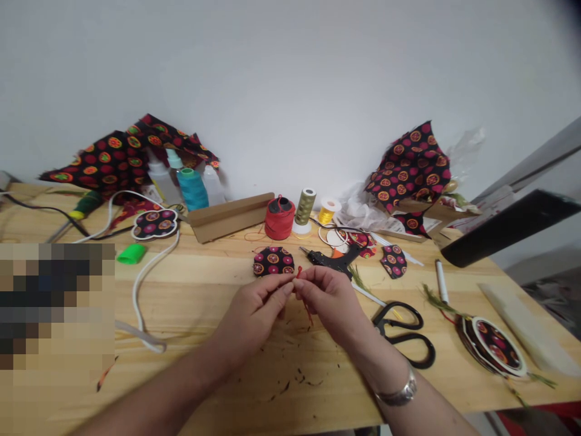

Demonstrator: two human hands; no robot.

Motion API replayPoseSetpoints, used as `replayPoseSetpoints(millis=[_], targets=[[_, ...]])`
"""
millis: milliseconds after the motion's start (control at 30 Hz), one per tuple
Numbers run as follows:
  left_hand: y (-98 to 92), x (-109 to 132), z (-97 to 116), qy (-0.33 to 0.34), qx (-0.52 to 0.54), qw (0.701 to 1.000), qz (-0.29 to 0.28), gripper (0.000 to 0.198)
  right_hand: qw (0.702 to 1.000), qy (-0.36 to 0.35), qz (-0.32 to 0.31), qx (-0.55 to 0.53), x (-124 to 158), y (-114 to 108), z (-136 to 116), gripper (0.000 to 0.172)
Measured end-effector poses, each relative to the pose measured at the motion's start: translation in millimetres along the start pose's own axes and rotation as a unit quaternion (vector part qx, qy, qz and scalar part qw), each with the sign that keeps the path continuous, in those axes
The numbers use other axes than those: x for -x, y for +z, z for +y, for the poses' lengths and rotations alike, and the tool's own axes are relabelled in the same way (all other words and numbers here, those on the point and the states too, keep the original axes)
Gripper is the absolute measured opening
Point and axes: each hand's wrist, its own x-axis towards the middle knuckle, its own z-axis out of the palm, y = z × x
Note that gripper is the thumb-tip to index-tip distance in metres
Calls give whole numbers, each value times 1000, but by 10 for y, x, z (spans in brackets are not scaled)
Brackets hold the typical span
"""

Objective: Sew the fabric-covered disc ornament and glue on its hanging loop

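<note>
A thin red cord [299,272] runs between my two hands, over the middle of the wooden table. My left hand [261,303] pinches it between thumb and forefinger. My right hand [330,298] pinches the same cord, its fingertips touching those of the left. A small loop of cord sticks up above the fingertips, and loose ends hang below. Just beyond my left hand lies a round patterned fabric piece [273,261]. A black glue gun [333,261] lies behind my right hand. Black-handled scissors [405,335] rest to the right, their blades partly hidden by my right forearm.
Along the back stand a red cord spool [279,219], a green thread cone [305,207], a yellow spool [329,210] and a teal thread cone [193,189]. A white cable [138,290] curves across the left. Round fabric-covered pieces [497,345] lie at right.
</note>
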Motion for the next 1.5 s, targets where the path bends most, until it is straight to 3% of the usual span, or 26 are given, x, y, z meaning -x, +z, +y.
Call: replayPoseSetpoints(millis=[300,600,1067,1500], targets=[[-33,-56,36,-57,59,997,3,20,998,-18,10,59,5,-11,0,11],[-29,-45,6,-85,113,990,-16,17,999,-8,19,41,-11,-29,8,15],[-36,-74,-34,-133,266,953,-59,14,988,79,-69,-112,-27,-118,-23,19],[-42,-76,-26,-141,262,953,-59,16,986,76,-98,-113,-22,-139,-27,15]])
